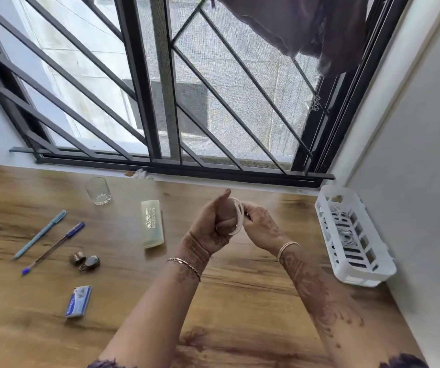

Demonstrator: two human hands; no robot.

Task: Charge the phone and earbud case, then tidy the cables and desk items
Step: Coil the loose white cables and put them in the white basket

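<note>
My left hand (pixel 215 221) grips the coiled cable (pixel 237 217), right hand (pixel 258 224) pinches its end; loosen, and loops spring apart.

Reddish-brown henna patterns (pixel 317 296) cover the backs of the left hand (pixel 211 224) and the right hand (pixel 261 227) and trail along both forearms. A thin gold-toned bangle (pixel 184 262) circles the left wrist, and a paler double bangle (pixel 288 246) circles the right. Dark purple sleeve edges (pixel 403 362) show near both elbows.

Left hand (pixel 215 221) and right hand (pixel 260 225) grip a white cable (pixel 238 216), seemingly coiled, above the desk (pixel 240 301).
</note>
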